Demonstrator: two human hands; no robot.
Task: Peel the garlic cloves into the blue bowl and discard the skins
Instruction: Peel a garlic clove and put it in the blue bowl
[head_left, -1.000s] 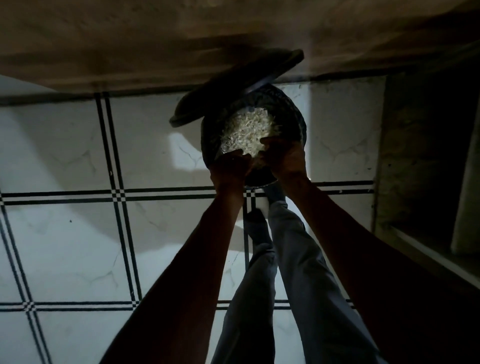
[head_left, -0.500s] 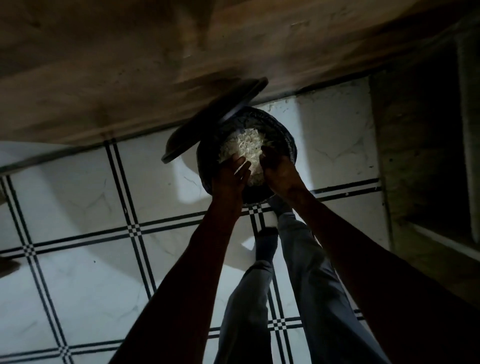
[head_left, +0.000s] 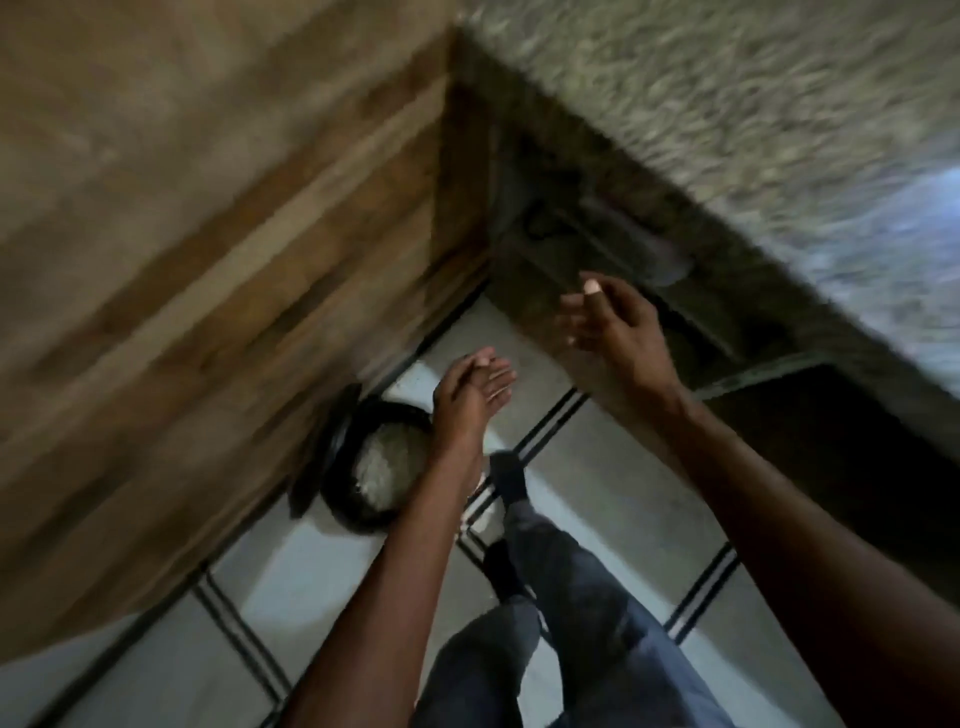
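hands first: we see our left hand (head_left: 470, 392) at centre frame, fingers straight and loosely together, gripping nothing. our right hand (head_left: 610, 325) sits right of centre and higher in the frame, fingers spread and relaxed, also gripping nothing. the two hands are apart and neither touches any object.

we locate the garlic skins (head_left: 387, 465) as a pale heap inside a dark round bin (head_left: 353, 514), left of centre and below the left hand. the bin stands on the tiled floor (head_left: 291, 582), just beside a wooden cabinet front (head_left: 234, 260) that fills the upper left of the frame. its dark lid (head_left: 324, 452) stands tilted up on the bin's left side, against the cabinet.

we note our legs in dark trousers (head_left: 561, 623) at lower centre, with a dark sock (head_left: 511, 475) near the bin's right edge. an open dark recess (head_left: 597, 244) shows in the upper centre, and a speckled countertop (head_left: 727, 104) crosses the upper right. the blue bowl is not identifiable in this view. the frame is blurred throughout.
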